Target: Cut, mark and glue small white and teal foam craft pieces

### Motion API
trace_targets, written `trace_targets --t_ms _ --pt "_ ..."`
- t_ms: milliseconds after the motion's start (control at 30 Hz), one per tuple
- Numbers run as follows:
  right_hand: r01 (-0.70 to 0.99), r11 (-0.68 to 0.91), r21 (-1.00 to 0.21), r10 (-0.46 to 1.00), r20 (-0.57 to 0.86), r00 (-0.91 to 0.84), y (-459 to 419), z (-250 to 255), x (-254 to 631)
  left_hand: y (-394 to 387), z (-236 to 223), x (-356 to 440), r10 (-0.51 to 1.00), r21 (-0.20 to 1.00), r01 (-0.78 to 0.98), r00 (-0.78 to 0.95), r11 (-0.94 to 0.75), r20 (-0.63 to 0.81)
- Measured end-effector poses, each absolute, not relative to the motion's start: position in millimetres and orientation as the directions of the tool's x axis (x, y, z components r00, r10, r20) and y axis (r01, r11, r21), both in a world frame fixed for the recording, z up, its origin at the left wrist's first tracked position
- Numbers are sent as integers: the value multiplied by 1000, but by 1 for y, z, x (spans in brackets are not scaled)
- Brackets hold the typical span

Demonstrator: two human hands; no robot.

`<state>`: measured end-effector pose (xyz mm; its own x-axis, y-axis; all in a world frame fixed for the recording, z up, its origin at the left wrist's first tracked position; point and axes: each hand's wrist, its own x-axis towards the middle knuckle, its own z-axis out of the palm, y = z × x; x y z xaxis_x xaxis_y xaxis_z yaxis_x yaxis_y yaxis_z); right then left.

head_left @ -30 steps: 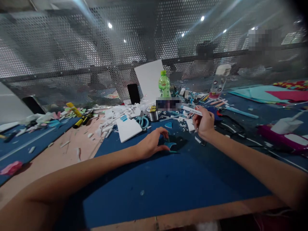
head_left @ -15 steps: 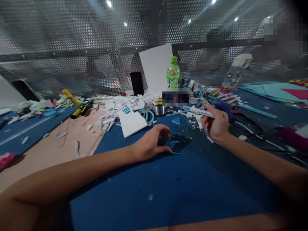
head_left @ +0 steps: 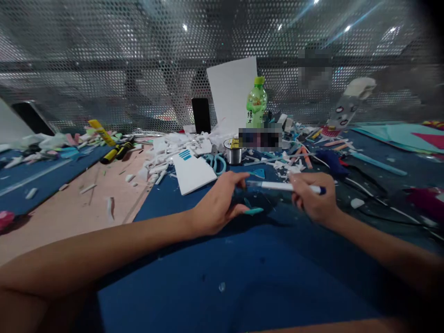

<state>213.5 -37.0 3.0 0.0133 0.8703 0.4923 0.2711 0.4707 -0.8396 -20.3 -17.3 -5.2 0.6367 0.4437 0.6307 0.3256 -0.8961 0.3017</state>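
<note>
My right hand [head_left: 314,196] is closed around a white marker [head_left: 277,186] with a dark blue end, held almost level and pointing left. The marker's left end is at the fingertips of my left hand [head_left: 218,203]; whether they touch, I cannot tell. My left hand rests on the blue mat [head_left: 229,263], thumb and index finger curved apart. A pointed teal tip [head_left: 254,211], apparently a long nail, extends from its thumb. Something small and blue shows between the fingers, too hidden to name. Just beyond lies a flat blue piece [head_left: 258,173].
Behind the hands are a white board piece [head_left: 194,173] with blue stripes, light blue scissors [head_left: 217,163], a wire spool [head_left: 234,152] and a green bottle [head_left: 256,104]. White scraps [head_left: 166,155] are heaped left of them. Cables [head_left: 374,201] lie to the right.
My right hand has brought the marker left and down, so its end is now by my left fingertips. My left hand has turned slightly, showing more of the teal thumb tip.
</note>
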Motion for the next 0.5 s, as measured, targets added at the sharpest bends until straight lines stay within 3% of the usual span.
trace_targets --t_ms 67,200,300,367,500 --pt "346 534 -771 841 526 -126 -48 8 207 -24 -3 -20 389 178 360 684 -916 617" --pt "442 742 -504 661 660 -357 -61 9 199 -33 0 -18 341 -60 502 665 -863 665" --pt "385 786 -484 617 661 -428 -64 2 196 -35 3 -17 267 -123 549 575 -827 773" --pt "353 805 -477 593 663 -456 -65 -3 192 -37 5 -16 183 -174 478 610 -861 771" --pt "227 871 -435 480 663 -574 -68 -7 185 -44 10 -14 -14 -305 223 786 -926 618"
